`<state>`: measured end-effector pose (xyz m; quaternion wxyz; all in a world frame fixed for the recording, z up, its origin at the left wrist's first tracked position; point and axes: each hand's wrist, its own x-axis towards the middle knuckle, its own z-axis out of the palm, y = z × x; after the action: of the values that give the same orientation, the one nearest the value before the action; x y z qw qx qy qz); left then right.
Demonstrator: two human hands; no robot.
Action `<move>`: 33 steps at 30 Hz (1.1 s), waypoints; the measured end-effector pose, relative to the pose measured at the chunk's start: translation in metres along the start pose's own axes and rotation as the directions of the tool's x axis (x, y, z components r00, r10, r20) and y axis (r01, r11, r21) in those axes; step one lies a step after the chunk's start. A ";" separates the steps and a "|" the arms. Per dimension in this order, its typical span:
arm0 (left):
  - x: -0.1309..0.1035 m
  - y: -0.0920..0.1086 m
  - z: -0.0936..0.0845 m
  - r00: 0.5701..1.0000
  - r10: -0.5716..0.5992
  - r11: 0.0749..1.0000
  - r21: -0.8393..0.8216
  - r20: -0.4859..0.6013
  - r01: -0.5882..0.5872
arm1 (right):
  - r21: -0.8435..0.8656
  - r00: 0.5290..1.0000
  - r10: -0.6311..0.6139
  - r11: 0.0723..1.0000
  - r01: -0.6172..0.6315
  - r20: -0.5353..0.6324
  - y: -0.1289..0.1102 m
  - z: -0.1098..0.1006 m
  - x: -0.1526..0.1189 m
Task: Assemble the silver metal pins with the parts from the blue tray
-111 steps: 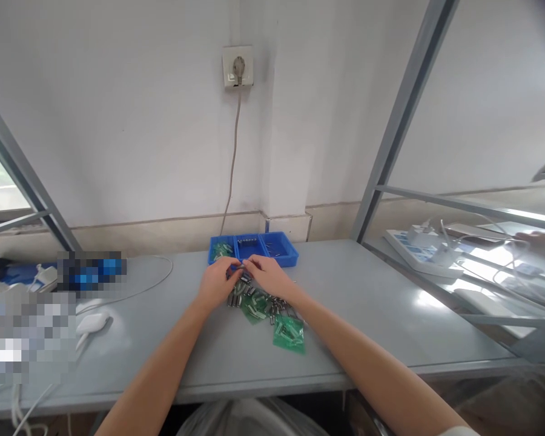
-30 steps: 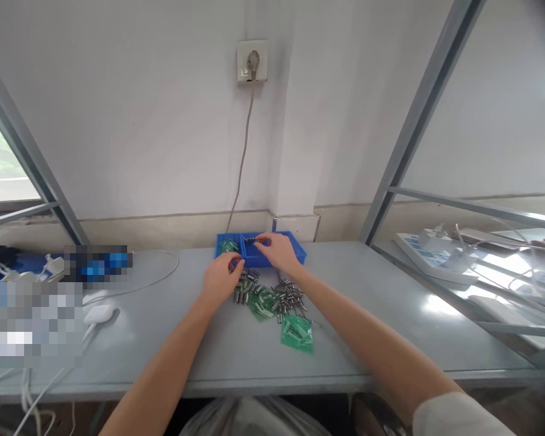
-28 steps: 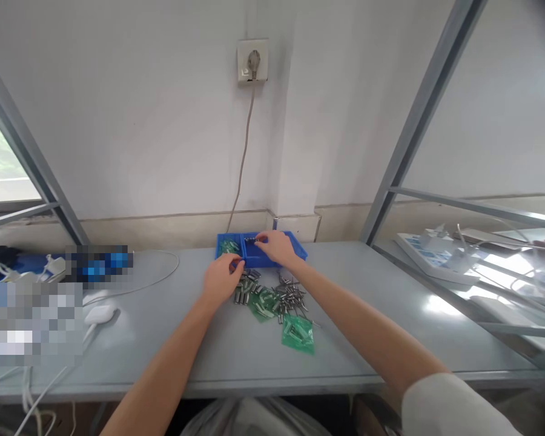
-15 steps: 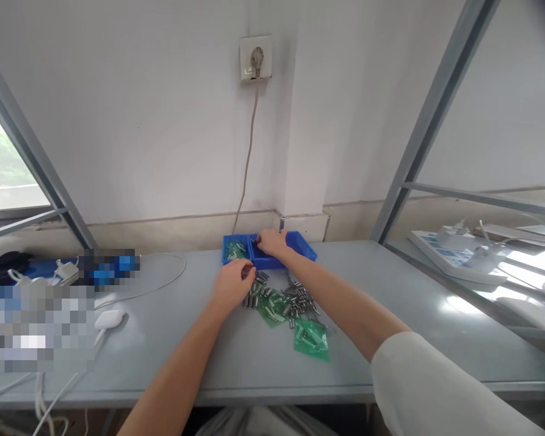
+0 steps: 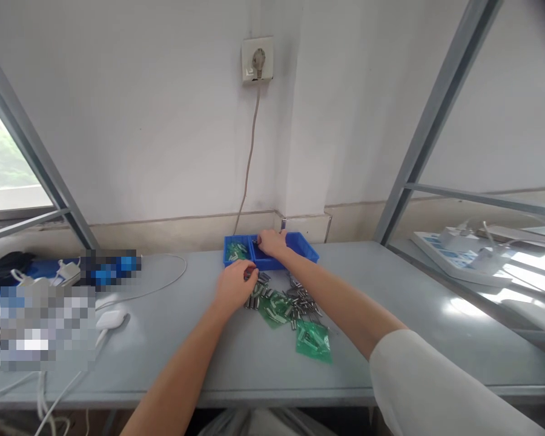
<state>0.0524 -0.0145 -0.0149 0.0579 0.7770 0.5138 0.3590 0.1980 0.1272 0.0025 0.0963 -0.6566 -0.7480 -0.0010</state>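
A blue divided tray stands at the back of the grey table, with small green packets in its left compartment. My right hand reaches over its middle part, fingers curled round something dark, too small to name. In front of the tray my left hand is bent with thumb and fingers drawn together at the edge of the metal pieces; what they hold is hidden. Several small metal cylinders lie in a loose pile. Beside them is a green bag, and another green bag lies nearer me.
White cables and a white adapter lie on the left. A power strip with plugs is at the right, beyond a grey metal frame. A plug sits in the wall socket, its cord running down behind the tray.
The whole view has shifted slightly. My left hand has moved a little at the edge of the metal pieces; my right hand stays over the tray.
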 end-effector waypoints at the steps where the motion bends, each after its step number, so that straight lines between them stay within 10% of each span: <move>1: 0.000 0.000 0.000 1.000 0.000 1.000 0.001 -0.001 0.000 | -0.001 1.000 0.000 1.000 0.000 -0.001 0.000 0.000 0.000; 33: -0.001 -0.001 0.003 0.999 0.035 0.999 -0.013 0.018 -0.034 | -0.005 1.000 0.008 1.000 -0.008 -0.022 -0.004 0.001 0.003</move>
<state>0.0532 -0.0139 -0.0174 0.0613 0.7886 0.4974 0.3562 0.1936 0.1293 0.0024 0.1031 -0.6599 -0.7442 -0.0099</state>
